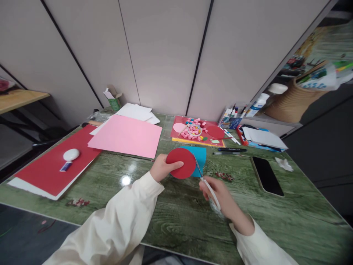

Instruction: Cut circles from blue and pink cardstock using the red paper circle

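My left hand (162, 167) pinches a red paper circle (184, 170), thumb on top, above the middle of the table. Behind the circle a piece of blue paper (200, 157) sticks out to the right; the circle covers its left part. My right hand (217, 193) grips white-handled scissors (211, 191). Their blades point up and away, along the right edge of the circle and over the blue paper. Whether the blades are parted is hard to make out. The fingers of my left hand under the circle are hidden.
Pink paper (129, 134) and red sheets (55, 165) lie to the left, with a white oval object (71, 154) on the red. Pink pieces (194, 129) lie on a red sheet behind. Pens (232, 149) and a phone (267, 176) are to the right.
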A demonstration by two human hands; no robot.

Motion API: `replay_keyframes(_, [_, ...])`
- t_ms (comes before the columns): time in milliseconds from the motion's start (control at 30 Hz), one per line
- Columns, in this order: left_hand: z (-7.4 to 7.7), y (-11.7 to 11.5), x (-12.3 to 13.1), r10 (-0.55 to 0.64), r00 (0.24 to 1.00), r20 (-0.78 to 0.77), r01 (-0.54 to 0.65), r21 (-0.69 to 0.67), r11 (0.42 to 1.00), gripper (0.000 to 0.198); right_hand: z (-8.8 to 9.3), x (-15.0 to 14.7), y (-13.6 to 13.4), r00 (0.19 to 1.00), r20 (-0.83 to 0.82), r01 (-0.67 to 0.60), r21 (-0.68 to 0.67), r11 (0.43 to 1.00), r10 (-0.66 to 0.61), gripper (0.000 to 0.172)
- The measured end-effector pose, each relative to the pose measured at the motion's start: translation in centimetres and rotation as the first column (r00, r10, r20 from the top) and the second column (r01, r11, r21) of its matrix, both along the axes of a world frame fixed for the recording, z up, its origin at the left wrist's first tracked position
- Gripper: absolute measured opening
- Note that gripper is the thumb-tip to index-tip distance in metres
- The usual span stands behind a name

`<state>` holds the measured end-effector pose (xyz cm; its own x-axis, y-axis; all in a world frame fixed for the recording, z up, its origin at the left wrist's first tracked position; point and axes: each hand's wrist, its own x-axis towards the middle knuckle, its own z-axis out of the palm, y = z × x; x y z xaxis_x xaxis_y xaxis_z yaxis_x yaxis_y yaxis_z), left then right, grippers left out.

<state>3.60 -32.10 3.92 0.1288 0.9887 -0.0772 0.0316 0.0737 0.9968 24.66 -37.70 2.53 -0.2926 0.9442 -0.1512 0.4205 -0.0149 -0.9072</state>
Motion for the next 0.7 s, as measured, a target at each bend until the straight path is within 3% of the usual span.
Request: replay_keyframes(700, [0.5, 0.5, -1.4, -0.113, 0.992, -0.053, 0.112, -0.015, 0.994, 0.03, 1.1, 0.6, 0.0, 0.992, 0.099, -0.082, 0.019, 0.996, 0.08, 0.038])
